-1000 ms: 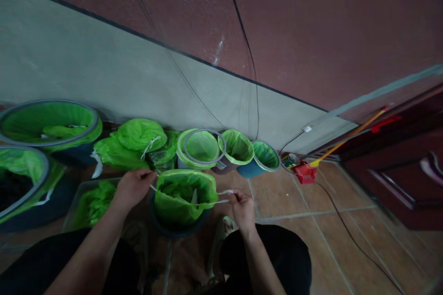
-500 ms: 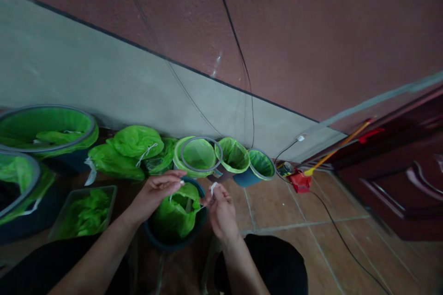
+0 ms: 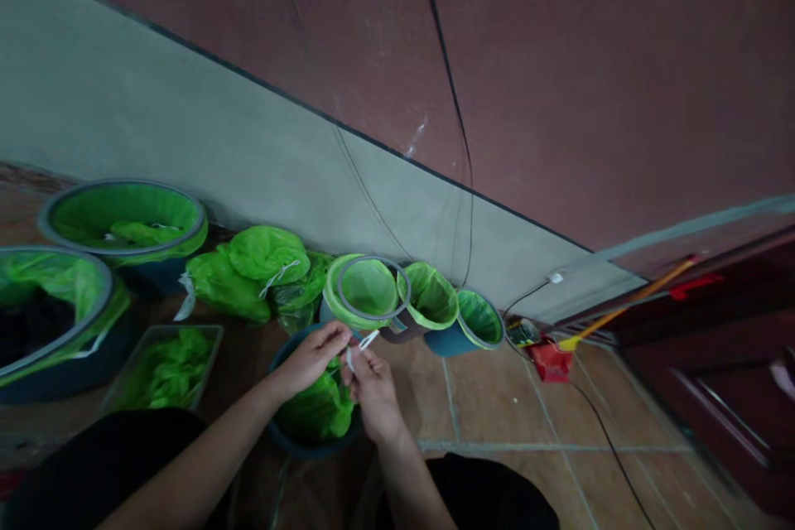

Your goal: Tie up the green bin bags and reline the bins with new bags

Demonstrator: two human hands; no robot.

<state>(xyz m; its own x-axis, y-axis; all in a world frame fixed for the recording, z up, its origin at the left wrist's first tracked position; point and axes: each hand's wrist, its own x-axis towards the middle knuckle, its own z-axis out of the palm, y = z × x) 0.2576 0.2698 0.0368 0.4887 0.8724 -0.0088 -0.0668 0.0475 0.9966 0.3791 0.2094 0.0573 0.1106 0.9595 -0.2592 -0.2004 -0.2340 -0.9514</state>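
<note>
I saw my left hand [image 3: 310,358] and right hand [image 3: 371,385] pinched shut on thin white drawstrings [image 3: 366,340], fingertips nearly touching, above a crinkled green plastic bag [image 3: 316,410] gathered inside a round dark bin [image 3: 291,439] on the tiled floor [image 3: 497,406].

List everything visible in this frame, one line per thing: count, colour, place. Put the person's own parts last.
Bin with bag: one, dark blue, green liner gathered inside, on the floor under the hands.
Drawstring: white, held between both hands above that bin.
Small lined bins: three, green liners, in a row by the wall.
Large lined bins: two, grey rims, far left.
Tied bags: green, a pile by the wall; count unclear.
Tray: one, clear, holds green bags, on the floor to the left.
Dustpan: red, with a yellow-handled tool, right.
Cables: black, on wall and floor.
Left hand: grip pinching the drawstring.
Right hand: grip pinching the drawstring.
</note>
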